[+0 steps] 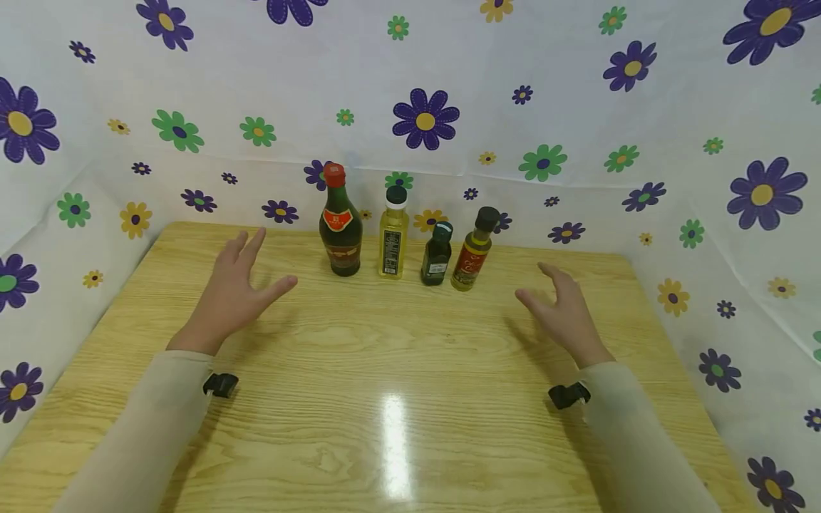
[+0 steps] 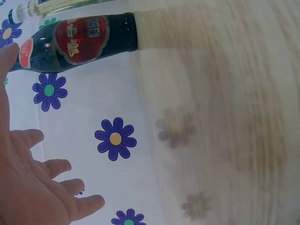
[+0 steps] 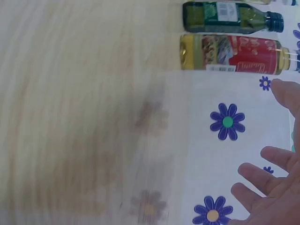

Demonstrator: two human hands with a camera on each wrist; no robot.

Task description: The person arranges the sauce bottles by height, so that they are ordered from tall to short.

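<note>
Both hands hover over the table with fingers spread, holding nothing. My left hand (image 1: 234, 292) is nearest to a dark green bottle (image 1: 342, 239) with a red cap, which also shows in the left wrist view. To its right stands a clear bottle of yellow oil (image 1: 392, 239) with a black cap. A small dark green bottle (image 1: 437, 256) comes after it. Last in the row is a red-labelled oil bottle (image 1: 472, 251) with a black cap; it is the one closest to my right hand (image 1: 564, 313). All these bottles stand upright, apart from both hands.
The bottles stand toward the back of a light wooden table (image 1: 333, 399). Behind and at both sides hangs a white flower-printed cloth (image 1: 359, 64). Each sleeve carries a small black strap piece (image 1: 221, 385) at the wrist.
</note>
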